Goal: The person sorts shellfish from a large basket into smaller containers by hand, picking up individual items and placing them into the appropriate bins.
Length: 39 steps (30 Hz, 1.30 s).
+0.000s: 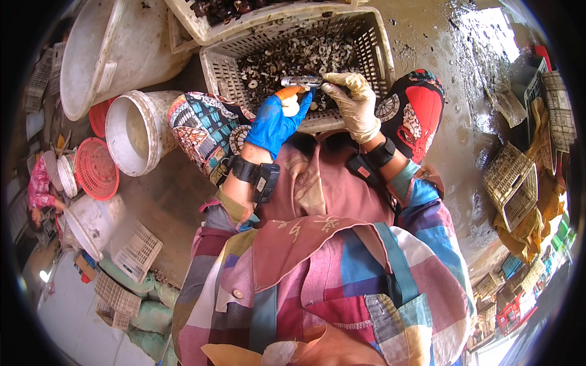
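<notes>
My left hand (277, 123), in a blue glove with an orange cover on one finger, has its fingers closed around a small pale piece (300, 89), mostly hidden. Opposite it, my right hand (355, 103) wears a cream glove and grips a metal hand tool (302, 81), perhaps a peeler. The tool lies crosswise at the left fingertips. Both hands are above the near side of a whitish slotted plastic crate (297, 124). Inside lies a layer of dark and white peelings (316, 52).
Beyond it, another crate (274, 17) holds dark roundish items. A large tub (137, 50), a white bucket (153, 128) and a red plastic basket (96, 168) stand left. My patterned shoes flank the crate. Crates (510, 183) lie right on wet floor; another person (42, 183) is far left.
</notes>
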Each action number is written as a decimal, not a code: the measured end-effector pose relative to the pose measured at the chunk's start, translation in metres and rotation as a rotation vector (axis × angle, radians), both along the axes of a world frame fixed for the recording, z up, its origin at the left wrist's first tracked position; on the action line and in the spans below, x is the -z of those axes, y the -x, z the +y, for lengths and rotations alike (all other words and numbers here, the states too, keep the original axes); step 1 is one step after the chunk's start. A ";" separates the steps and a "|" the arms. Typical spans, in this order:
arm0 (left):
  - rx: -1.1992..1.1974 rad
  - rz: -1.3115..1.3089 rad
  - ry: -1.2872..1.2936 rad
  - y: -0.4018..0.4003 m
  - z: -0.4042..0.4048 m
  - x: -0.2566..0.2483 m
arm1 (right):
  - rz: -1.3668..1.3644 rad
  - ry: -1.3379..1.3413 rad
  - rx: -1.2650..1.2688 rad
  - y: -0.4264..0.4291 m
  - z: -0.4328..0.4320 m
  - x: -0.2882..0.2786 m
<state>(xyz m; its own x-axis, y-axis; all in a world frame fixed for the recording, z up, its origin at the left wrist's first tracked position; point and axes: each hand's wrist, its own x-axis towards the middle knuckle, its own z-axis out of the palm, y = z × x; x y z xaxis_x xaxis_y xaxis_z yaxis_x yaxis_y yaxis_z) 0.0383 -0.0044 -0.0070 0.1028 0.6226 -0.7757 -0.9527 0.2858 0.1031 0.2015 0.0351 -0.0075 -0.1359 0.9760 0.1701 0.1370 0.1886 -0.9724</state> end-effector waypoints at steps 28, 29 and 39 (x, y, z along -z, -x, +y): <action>0.205 0.061 -0.235 0.003 -0.009 0.005 | -0.130 -0.002 -0.054 -0.012 0.014 0.021; 0.209 0.065 -0.237 0.002 -0.008 0.002 | -0.183 0.036 -0.027 -0.020 0.021 0.030; 0.170 0.018 -0.195 0.004 -0.008 0.005 | 0.232 0.536 0.074 -0.022 0.014 0.028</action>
